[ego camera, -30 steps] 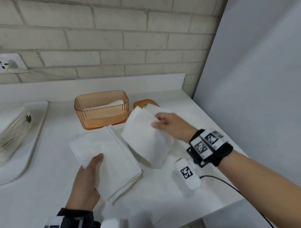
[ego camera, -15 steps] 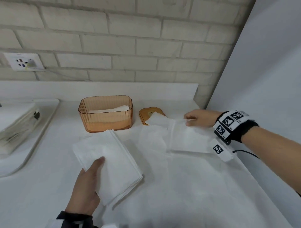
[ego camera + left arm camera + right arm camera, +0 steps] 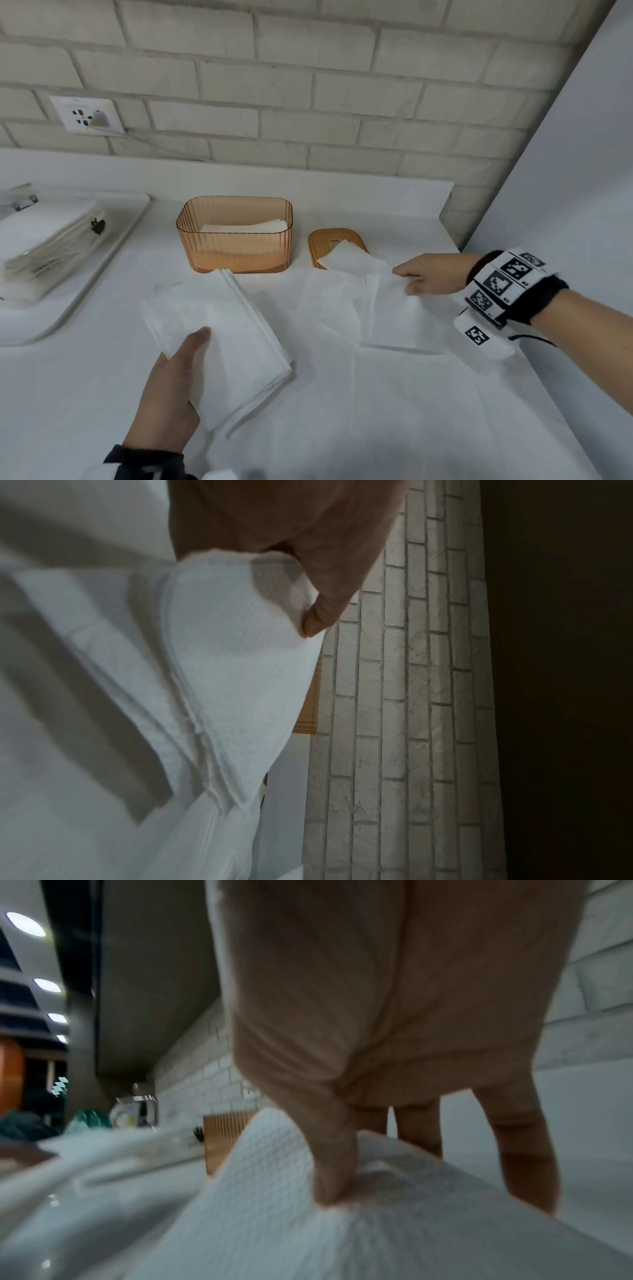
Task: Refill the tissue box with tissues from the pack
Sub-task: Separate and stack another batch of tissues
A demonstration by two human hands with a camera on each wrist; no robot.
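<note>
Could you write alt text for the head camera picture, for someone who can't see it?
On a white counter, a person's left hand holds a folded stack of tissues while the right hand pinches a loose tissue spread flat. Behind them stands an open orange tissue box with a few tissues inside, its lid lying beside it.

Tissue box [image 3: 236, 240] translucent orange, ribbed; tissues [image 3: 236, 346] white, embossed; lid [image 3: 320, 245] orange-brown; bench [image 3: 68, 394] white; wall [image 3: 308, 85] pale brick; wristband [image 3: 507, 284] black-and-white coded squares.
</note>
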